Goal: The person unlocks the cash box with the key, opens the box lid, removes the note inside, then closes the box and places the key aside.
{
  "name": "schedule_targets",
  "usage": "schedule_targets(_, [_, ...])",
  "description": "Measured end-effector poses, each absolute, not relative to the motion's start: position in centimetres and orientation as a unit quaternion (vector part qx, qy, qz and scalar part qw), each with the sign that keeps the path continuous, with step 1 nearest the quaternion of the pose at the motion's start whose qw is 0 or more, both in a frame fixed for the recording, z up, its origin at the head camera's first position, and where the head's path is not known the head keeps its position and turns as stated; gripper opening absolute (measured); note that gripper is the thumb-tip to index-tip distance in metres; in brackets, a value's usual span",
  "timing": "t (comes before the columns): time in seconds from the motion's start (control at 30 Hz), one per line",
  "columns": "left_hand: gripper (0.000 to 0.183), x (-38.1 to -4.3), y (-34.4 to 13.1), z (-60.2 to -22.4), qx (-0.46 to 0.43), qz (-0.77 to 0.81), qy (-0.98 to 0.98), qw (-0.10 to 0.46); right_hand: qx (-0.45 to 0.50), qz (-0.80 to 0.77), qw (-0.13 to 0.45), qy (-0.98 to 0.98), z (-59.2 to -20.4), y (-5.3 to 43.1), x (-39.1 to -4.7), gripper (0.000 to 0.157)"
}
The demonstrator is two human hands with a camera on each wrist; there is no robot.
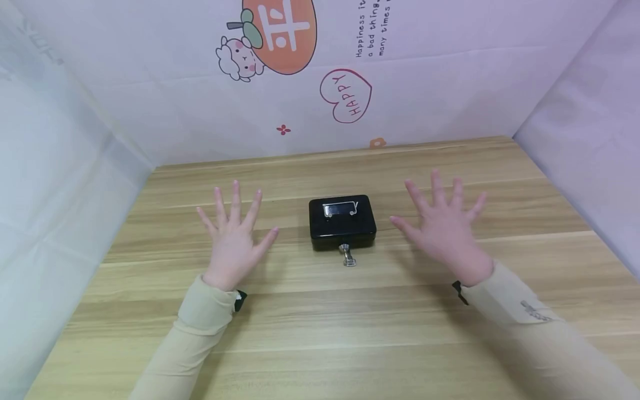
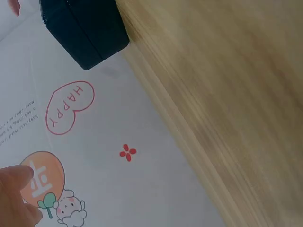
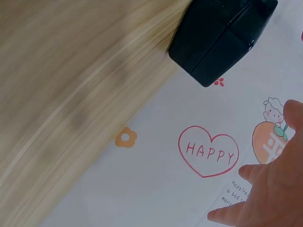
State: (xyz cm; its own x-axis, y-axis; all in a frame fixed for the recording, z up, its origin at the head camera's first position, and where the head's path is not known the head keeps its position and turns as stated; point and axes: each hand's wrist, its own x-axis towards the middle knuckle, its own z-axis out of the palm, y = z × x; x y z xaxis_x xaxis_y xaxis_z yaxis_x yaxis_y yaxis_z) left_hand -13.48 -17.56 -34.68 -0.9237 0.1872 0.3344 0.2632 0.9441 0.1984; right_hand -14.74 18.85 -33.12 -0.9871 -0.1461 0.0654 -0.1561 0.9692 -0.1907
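Note:
A small black cash box [image 1: 342, 222] with its lid down sits on the wooden table between the two hands. Its wire handle [image 1: 341, 208] lies on the lid, and a silver key [image 1: 348, 256] sticks out of the lock at the front. To the left of the box, my left hand [image 1: 233, 244] is spread with straight fingers and holds nothing. On the other side, my right hand [image 1: 445, 228] is spread too, its thumb pointing toward the box. Both wrist views show a side of the black box [image 2: 85, 30], [image 3: 220, 40] and part of the hand.
The wooden table [image 1: 320, 328] ends at a white printed cloth [image 1: 425, 94] hanging behind it. White cloth [image 1: 55, 194] also hangs along the left side, and another sheet [image 1: 590, 128] along the right.

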Motion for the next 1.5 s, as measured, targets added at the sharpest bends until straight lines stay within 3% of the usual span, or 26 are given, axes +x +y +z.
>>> schedule_targets(0.8, [0.076,-14.1,-14.5,-34.6,-0.140,-0.153,-0.973,0.103,0.132,0.107,0.009,-0.985,-33.7,15.5,-14.3,0.077])
schedule_targets(1.17, [0.081,-15.0,-12.2,-34.7,-0.164,-0.193,-0.966,0.061,0.177,0.093,0.058,-0.978,-34.5,14.3,-14.0,0.066])
schedule_targets(1.5, [0.086,-16.7,-11.0,-35.5,-0.158,-0.211,-0.965,-0.015,0.229,0.127,0.127,-0.957,-35.1,13.4,-14.0,0.051])
